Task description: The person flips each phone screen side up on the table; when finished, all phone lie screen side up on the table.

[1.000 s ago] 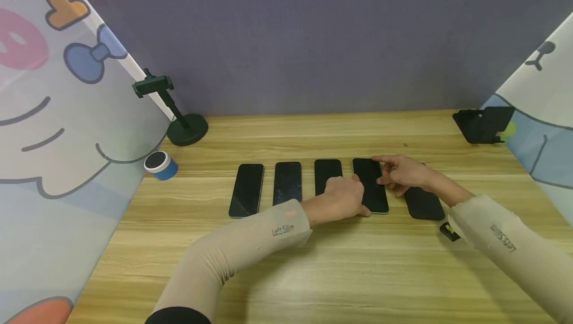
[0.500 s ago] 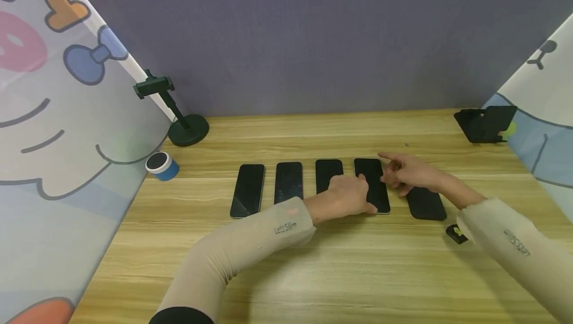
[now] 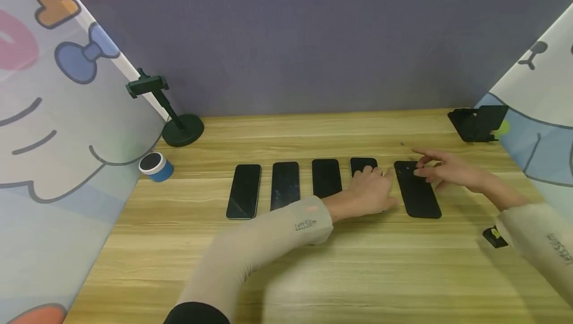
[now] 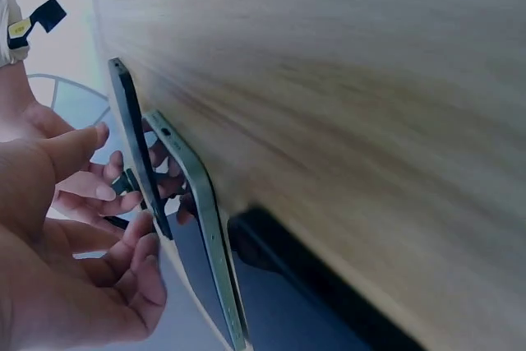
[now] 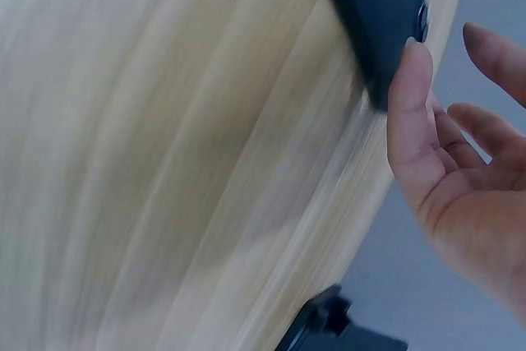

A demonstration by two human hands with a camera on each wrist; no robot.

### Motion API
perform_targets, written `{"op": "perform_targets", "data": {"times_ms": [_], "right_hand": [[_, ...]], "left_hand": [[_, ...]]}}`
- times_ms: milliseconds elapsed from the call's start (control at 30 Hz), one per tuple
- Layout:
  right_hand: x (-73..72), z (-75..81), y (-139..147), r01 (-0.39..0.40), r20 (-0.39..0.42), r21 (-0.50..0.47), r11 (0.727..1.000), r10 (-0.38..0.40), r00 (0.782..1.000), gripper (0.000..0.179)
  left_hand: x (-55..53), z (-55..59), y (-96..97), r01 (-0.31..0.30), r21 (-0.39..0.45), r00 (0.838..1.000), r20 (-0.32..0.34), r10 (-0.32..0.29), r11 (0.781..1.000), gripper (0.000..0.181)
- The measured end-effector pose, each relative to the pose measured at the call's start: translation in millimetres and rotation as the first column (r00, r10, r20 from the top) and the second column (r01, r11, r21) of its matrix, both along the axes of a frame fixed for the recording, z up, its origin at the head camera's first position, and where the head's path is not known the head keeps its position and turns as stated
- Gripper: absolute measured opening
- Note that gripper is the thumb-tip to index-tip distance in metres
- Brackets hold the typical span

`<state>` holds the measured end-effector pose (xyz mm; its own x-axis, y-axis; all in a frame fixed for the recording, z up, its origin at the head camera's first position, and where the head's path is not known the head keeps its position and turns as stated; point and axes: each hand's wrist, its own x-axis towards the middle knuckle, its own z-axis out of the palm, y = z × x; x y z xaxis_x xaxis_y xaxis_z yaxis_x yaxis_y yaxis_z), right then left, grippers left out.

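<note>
Five phones, lying in a row, are dark slabs: the leftmost phone (image 3: pixel 243 192), the second phone (image 3: pixel 285 184), the third phone (image 3: pixel 326 177), the fourth phone (image 3: pixel 363 163) and the rightmost phone (image 3: pixel 420 197). My left hand (image 3: pixel 370 190) reaches over the fourth phone and hides most of it, fingers loosely spread. At the top right of the rightmost phone is my right hand (image 3: pixel 452 168), fingers loosely bent and apart. That phone shows its back, with a camera ring near the thumb (image 5: pixel 409 113) in the right wrist view. Neither hand grips a phone.
A dark round-based phone stand (image 3: pixel 182 130) and a blue jar with a black-topped lid (image 3: pixel 156 166) stand at the left. A black folding stand (image 3: pixel 480 124) is at the back right. A small black and yellow-green piece (image 3: pixel 495 237) lies near the right sleeve.
The rightmost phone comes out from under my right hand, which has moved right. My left hand has also shifted right, so more of the third phone shows and less of the fourth.
</note>
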<state>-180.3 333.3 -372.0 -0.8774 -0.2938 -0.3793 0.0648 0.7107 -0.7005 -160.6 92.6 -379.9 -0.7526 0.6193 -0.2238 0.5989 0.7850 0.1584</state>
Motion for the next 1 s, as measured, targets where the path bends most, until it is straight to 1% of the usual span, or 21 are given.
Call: {"op": "perform_targets", "data": {"times_ms": [67, 167, 367, 500, 633, 833, 1000], "right_hand": [[-1.0, 0.0, 6.8, 0.005, -0.008, 0.008, 1.000, -0.005, 1.000, 0.080], [-2.9, -1.1, 12.8, 0.005, -0.014, 0.022, 1.000, -0.005, 1.000, 0.080], [-6.6, -5.6, 16.8, 0.004, -0.009, 0.036, 0.999, -0.004, 1.000, 0.080], [-7.2, -6.3, 15.4, -0.001, -0.011, 0.038, 0.999, 0.001, 1.000, 0.080], [-7.0, -5.4, 10.7, -0.005, -0.014, 0.048, 0.999, 0.005, 1.000, 0.083], [-9.9, -5.5, 9.7, -0.006, -0.022, 0.072, 0.997, 0.008, 1.000, 0.085], [-11.4, -3.6, 10.4, -0.020, 0.012, 0.059, 0.998, 0.019, 1.000, 0.085]], "left_hand": [[-0.2, -3.4, 7.9, -0.003, -0.003, 1.000, 0.000, 0.003, 1.000, 0.079], [2.5, -6.6, 18.4, -0.024, -0.028, 1.000, 0.014, 0.025, 0.999, 0.078], [14.2, -11.5, 34.5, -0.042, -0.121, 0.999, 0.014, 0.044, 0.992, 0.083], [18.6, -14.5, 41.5, -0.067, -0.170, 0.998, 0.008, 0.069, 0.983, 0.086], [18.2, -16.4, 45.3, -0.087, -0.193, 0.996, -0.004, 0.088, 0.977, 0.087], [17.6, -16.2, 50.3, -0.107, -0.211, 0.994, -0.011, 0.107, 0.972, 0.091], [18.4, -15.0, 53.6, -0.100, -0.233, 0.995, -0.006, 0.101, 0.967, 0.092]]}}
